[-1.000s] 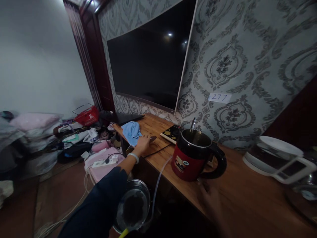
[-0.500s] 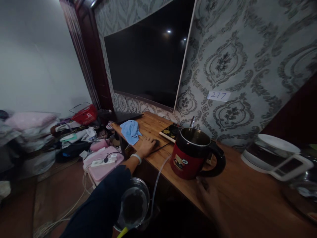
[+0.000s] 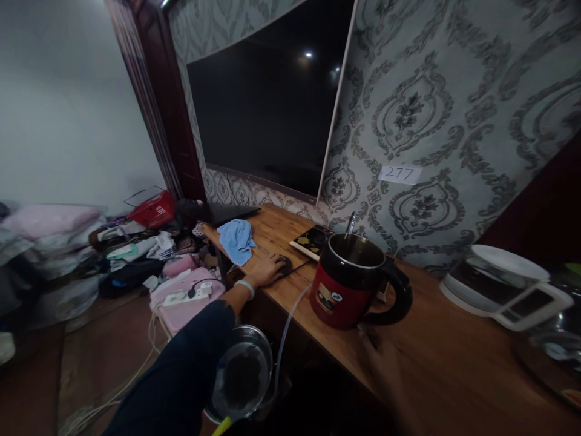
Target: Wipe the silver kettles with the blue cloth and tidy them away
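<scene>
My left hand lies low over the wooden table, its fingertips closed on the edge of a small black object with a dark cord. The object's exact kind is unclear. To the right stands a large red and black electric mug, upright, with a metal utensil handle showing behind its rim. In shadow below the mug's handle, my right hand rests at the table's front edge with its visible fingers apart, one tip near the mug's base. It appears to hold nothing.
A blue cloth and a black, flower-patterned panel lie on the table. A white-handled glass jug stands right. Below the front edge are a clear tube and a metal pot.
More of the black object shows at my left fingertips, and its cord lies slightly differently. The right hand and the mug stay in place.
</scene>
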